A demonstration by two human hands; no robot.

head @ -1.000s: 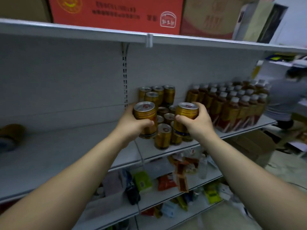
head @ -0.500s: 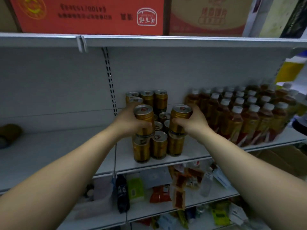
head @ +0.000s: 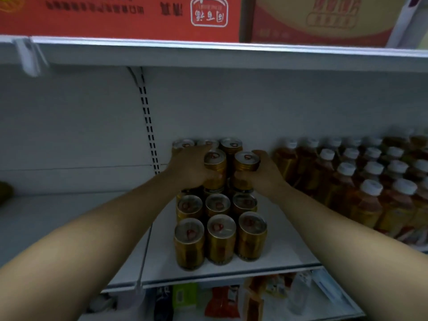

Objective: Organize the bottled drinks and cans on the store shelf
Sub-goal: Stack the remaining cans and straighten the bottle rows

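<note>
The left hand (head: 192,167) is wrapped round one gold metal can (head: 215,167) and the right hand (head: 266,174) round a second gold can (head: 245,169), side by side above the matching standing cans (head: 220,237) on the white metal shelf (head: 231,269). Amber white-capped bottles (head: 368,200) crowd the right. The red cardboard box (head: 115,17) overhead carries upside-down print I can't read.
</note>
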